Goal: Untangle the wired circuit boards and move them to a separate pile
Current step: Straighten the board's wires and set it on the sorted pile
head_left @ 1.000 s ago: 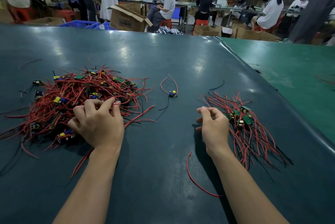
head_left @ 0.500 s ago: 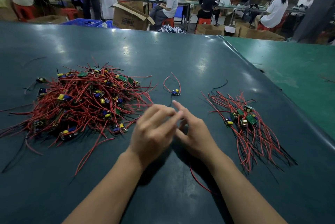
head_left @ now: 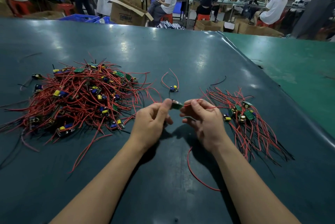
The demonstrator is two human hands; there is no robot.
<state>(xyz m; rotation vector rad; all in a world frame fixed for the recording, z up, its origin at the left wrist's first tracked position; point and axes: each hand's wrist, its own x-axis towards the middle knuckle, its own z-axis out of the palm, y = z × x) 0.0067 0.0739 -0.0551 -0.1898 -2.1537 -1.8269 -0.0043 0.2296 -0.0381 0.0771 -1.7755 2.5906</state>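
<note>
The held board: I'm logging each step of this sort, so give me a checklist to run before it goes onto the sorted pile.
1. Board held off the table: ok, between the left hand and right hand.
2. Right hand has a wire: ok, it pinches a red wire beside the board.
3. Board's wires free of the tangled pile: cannot tell, red wires run from the left hand toward it.
4. Sorted pile within reach: ok, just right of the right hand.
5. Path there: ok, bare table between.
6. Stray board: not ok, lying apart from both piles.
</note>
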